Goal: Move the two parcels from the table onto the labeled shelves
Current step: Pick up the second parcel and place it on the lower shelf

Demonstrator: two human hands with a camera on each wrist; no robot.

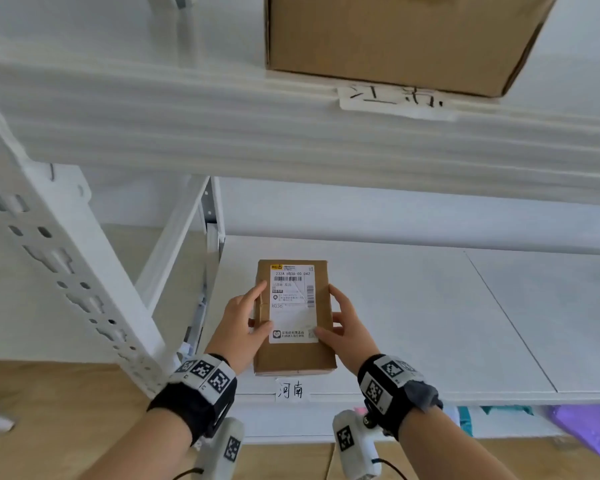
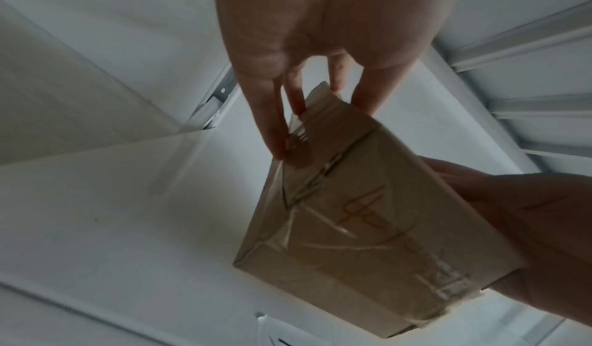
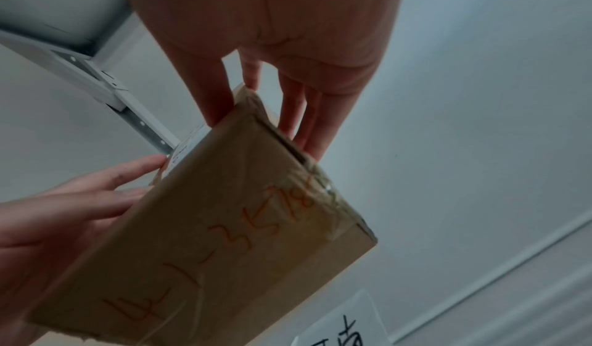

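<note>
I see my left hand (image 1: 240, 322) and right hand (image 1: 346, 325) clamping 1 small parcel (image 1: 293, 317) between them, fingers nearly straight along its 2 long sides, thumbs on its labelled top. It sits over the lower shelf (image 1: 413, 323), just behind the handwritten front tag (image 1: 290, 390). Farther up, 1 large carton (image 1: 395, 39) rests on the upper shelf (image 1: 222, 133).

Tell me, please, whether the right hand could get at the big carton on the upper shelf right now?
Probably not yet: the right hand and left hand both hold the small parcel at the lower shelf. The big carton itself sits unobstructed above.
</note>
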